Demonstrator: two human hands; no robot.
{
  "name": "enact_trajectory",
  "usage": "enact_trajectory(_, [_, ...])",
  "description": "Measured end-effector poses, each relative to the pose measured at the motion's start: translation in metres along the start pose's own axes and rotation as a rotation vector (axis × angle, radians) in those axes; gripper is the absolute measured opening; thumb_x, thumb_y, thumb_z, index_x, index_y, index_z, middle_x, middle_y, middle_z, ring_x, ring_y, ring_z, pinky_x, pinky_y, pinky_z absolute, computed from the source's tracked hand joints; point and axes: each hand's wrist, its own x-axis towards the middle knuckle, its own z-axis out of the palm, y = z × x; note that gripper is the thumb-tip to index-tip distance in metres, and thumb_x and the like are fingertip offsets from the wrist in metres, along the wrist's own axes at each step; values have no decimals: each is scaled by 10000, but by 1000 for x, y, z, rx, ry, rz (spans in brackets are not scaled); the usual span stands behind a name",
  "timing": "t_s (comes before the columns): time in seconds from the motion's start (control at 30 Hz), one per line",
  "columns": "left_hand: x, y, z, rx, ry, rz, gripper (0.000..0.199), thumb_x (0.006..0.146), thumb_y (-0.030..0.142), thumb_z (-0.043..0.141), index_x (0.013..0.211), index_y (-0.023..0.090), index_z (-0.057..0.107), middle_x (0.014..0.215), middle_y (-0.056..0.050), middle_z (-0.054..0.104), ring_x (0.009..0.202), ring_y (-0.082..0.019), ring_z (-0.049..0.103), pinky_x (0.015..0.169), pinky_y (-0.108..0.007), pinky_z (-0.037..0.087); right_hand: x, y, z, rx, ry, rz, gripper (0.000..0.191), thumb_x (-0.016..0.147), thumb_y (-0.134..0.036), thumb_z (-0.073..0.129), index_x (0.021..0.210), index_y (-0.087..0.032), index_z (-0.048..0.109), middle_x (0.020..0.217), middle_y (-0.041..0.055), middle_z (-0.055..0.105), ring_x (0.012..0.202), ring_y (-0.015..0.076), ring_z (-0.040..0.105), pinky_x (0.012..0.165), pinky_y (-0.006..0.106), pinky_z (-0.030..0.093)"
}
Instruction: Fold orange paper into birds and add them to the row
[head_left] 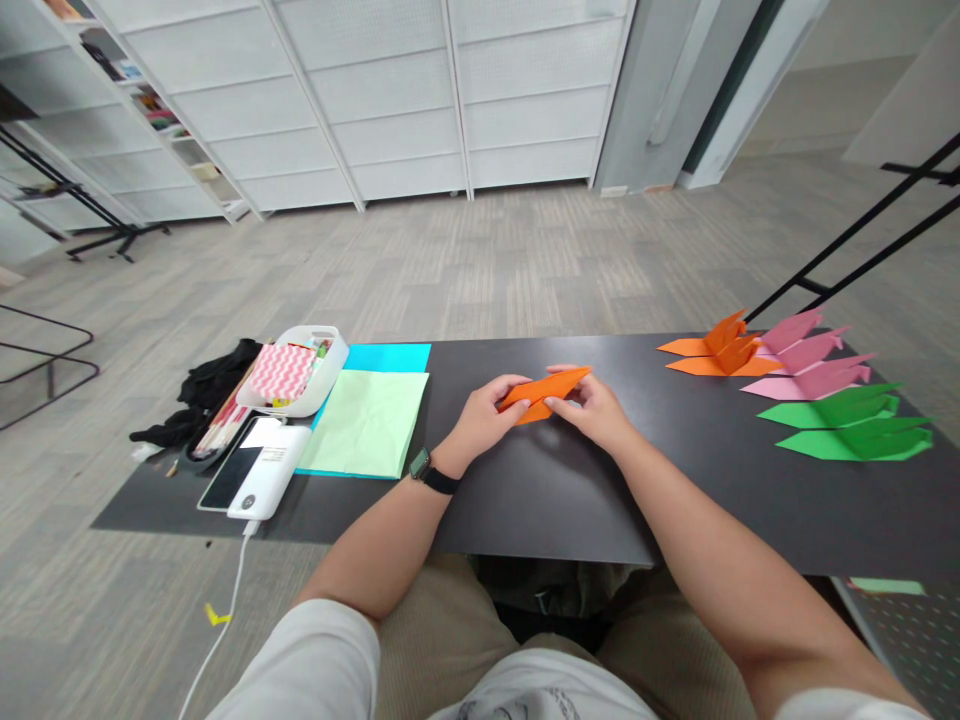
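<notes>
Lap: trousers [431,640] below the counter [555,500] edge, at 6 o'clock.
Watch: black-banded watch [420,463] on the left wrist, at 7 o'clock from the held paper.
Left grip: the left hand [484,418] is narrowed on the paper's 8 o'clock end, thumb on the near face, fingers curled round behind.
Right grip: the right hand [590,408] pinches narrowly toward the 3 o'clock side, thumb on the near face, fingers behind.
Held paper: orange folded paper [553,390] lies between the two hands, inside both grips, its long shape slanting from 8 to 2 o'clock; whether its lower edge touches the counter, I cannot tell.
Charging corner: white power bank [274,470] at about 8 o'clock from the paper, plugged into a white cable [229,610].
Sheets: pale green sheet [367,425] just past 8 o'clock, over a blue sheet [390,357].
Green pieces: green folded papers [847,440] a little past 3 o'clock.
Box: white box [330,385] at about 9 o'clock, beside black cloth [221,375].
Pink pieces: pink folded papers [814,375] near 3 o'clock.
Orange piece: orange winged fold [724,352] between 2 and 3 o'clock, touching the pink ones.
Background: white cabinets [390,100] at 12 o'clock, beyond the floor [487,260].
</notes>
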Motion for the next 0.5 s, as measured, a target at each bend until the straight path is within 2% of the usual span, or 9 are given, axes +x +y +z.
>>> enact_trajectory(0.1, [0,-1,1,-35,-4,-41,327,929,367,763,1196,188,703,1142,-60,793,1050,-225,749,966,-344,584,1,0,0,27,28,30,568,831,-494,842,1319,-279,648,1097,61,782,970,252,761,945,455,638])
enact_trajectory(0.2, [0,0,1,13,31,-66,336,856,357,836,1124,188,720,1077,-43,786,979,-218,741,925,-342,586,1,-1,0,59,20,51,586,822,-488,849,1330,-285,641,1119,60,782,968,246,757,926,441,638])
enact_trajectory(0.33, [1,-6,1,-10,46,-60,293,877,294,794,1141,187,724,1117,-58,789,1042,-230,747,976,-363,583,0,-4,2,55,-4,58,617,809,-488,862,1348,-287,640,1090,51,772,947,239,743,913,428,631])
enact_trajectory(0.5, [2,-12,2,-116,19,-46,392,882,282,789,1249,189,688,1229,-85,778,1138,-245,748,1031,-381,578,-2,-10,3,101,2,54,628,805,-528,870,1344,-294,647,1117,51,749,983,240,723,934,422,616])
